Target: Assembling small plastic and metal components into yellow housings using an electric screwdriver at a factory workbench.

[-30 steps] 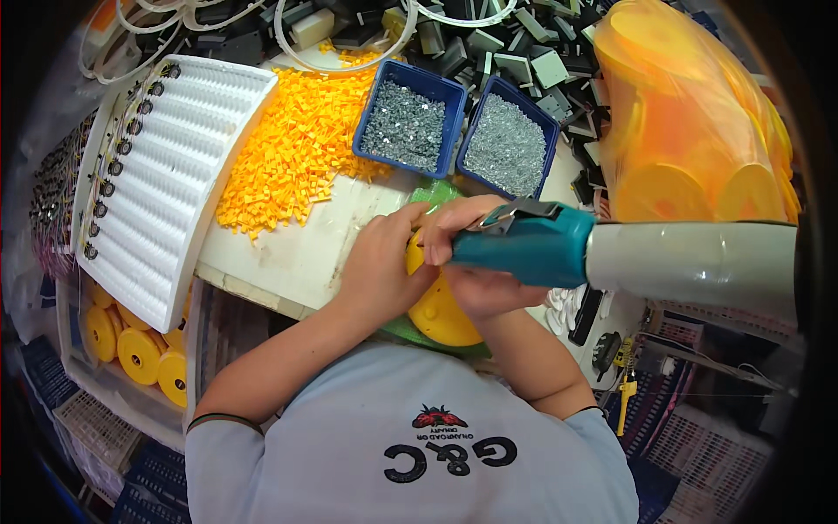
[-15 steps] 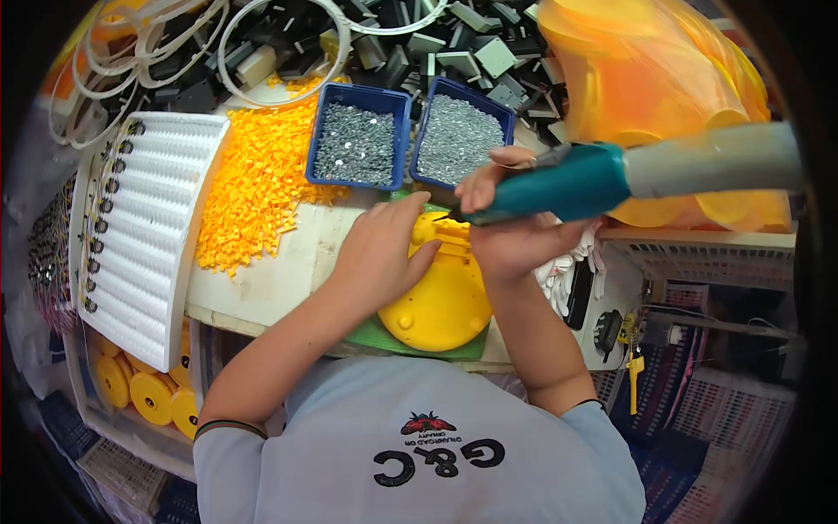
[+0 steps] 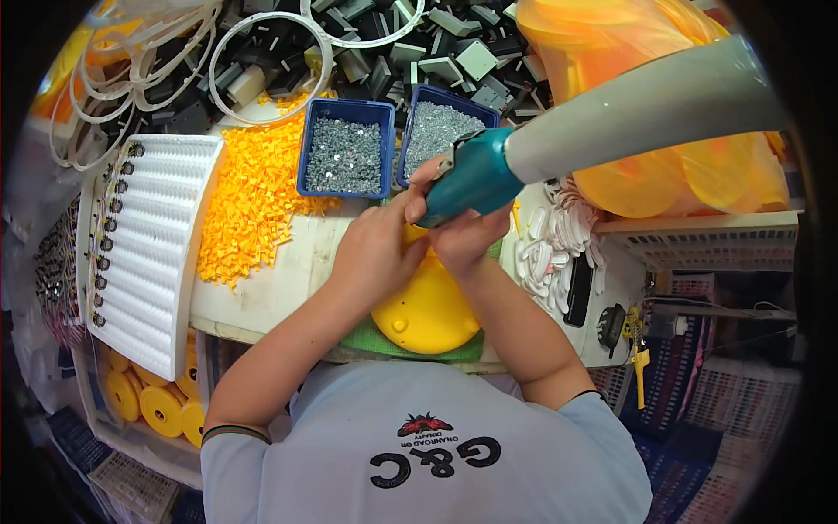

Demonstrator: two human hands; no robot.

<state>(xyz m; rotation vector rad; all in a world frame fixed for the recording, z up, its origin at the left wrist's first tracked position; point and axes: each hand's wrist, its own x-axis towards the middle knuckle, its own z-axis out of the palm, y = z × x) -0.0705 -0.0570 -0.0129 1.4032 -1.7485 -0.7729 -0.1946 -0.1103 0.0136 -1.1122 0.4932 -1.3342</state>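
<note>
1. Yellow plastic forms the domed round disc (image 3: 428, 310) at the centre of the frame, lying on a green textured mat (image 3: 362, 339) on a whitish worktable (image 3: 288, 271).
2. The right hand (image 3: 467, 236) is closed around a teal handheld tool (image 3: 476, 175), above the disc's upper edge.
3. The left hand (image 3: 375, 249) lies over the disc's upper left, thumb reaching across it; whether it grips or merely presses, I cannot tell.
4. Just above the hands stand two dark-blue rectangular bins of small silvery metal parts: the left bin (image 3: 305, 153) is unobstructed, while the tool and right hand cover the lower part of the right bin (image 3: 454, 98).
5. Left of these lies a heap of small orange-yellow plastic pieces (image 3: 249, 201), then a white ridged tray (image 3: 157, 253).
6. Right of centre, white curved pieces (image 3: 559, 236) lie beside a black oblong bar (image 3: 579, 290).
7. Dark blocky parts (image 3: 380, 79) fill the top of the frame, partly under thin white rings.
8. A thick pale-grey tube (image 3: 637, 105) runs from the tool to the upper right, crossing a translucent bag of orange-yellow discs (image 3: 611, 35).
9. Hidden: the tool's tip and the disc's upper part, behind the hands. The frame's dark rim cuts off the outermost items.
</note>
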